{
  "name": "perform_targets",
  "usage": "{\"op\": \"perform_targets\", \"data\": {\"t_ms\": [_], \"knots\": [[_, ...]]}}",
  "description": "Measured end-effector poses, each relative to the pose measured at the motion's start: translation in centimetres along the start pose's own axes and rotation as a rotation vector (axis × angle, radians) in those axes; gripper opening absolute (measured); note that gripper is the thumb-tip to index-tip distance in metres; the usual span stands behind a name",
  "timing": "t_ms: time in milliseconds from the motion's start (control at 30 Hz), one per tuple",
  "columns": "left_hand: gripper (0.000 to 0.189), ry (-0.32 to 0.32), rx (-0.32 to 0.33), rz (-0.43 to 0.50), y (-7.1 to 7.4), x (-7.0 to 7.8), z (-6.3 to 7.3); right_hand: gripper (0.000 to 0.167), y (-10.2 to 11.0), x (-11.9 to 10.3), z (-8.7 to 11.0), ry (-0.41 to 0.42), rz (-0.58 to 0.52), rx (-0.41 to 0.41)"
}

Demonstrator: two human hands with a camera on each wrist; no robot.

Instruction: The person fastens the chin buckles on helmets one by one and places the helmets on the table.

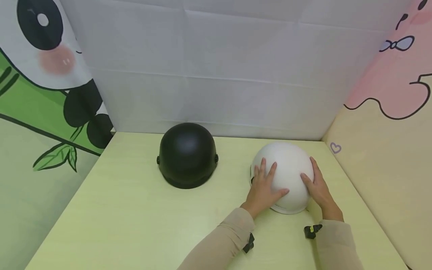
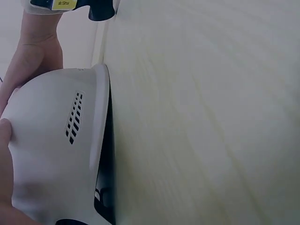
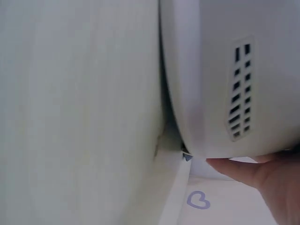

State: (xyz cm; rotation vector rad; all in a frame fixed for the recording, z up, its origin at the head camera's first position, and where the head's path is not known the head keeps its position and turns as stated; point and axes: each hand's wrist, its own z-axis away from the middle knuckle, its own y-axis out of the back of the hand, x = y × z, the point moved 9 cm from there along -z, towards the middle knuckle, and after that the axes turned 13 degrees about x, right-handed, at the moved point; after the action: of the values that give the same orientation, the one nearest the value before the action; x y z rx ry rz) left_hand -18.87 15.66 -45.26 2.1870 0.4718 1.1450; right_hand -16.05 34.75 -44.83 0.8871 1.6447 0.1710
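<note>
A white helmet (image 1: 291, 165) sits dome up on the right part of the table, with both hands on it. My left hand (image 1: 264, 190) rests on its left front with spread, mostly straight fingers and the thumb pointing right. Against the right side lies my right hand (image 1: 320, 190), its fingers extended along the shell and the thumb towards the front. Slotted vents show on the shell in both wrist views, on the white helmet (image 2: 47, 122) and close up on its side (image 3: 272, 84). In the left wrist view a dark gap shows under part of the rim.
A black helmet (image 1: 187, 153) with side knobs stands left of the white one on the pale yellow table (image 1: 135, 210). A white sheet (image 1: 216, 75) hangs behind. Walls with cartoon pictures flank the table, the right wall (image 1: 388, 168) near my right hand.
</note>
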Motion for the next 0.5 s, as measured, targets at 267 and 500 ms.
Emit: {"op": "perform_targets", "data": {"t_ms": [267,500], "knots": [[0.084,-0.031,-0.062,0.039,0.2,-0.6,0.4,0.078,-0.1,-0.3,0.2,-0.023,-0.025,-0.064],[0.077,0.011,-0.173,0.101,0.9,-1.4,1.3,0.08,-0.2,-0.4,1.1,-0.096,-0.02,-0.069]]}}
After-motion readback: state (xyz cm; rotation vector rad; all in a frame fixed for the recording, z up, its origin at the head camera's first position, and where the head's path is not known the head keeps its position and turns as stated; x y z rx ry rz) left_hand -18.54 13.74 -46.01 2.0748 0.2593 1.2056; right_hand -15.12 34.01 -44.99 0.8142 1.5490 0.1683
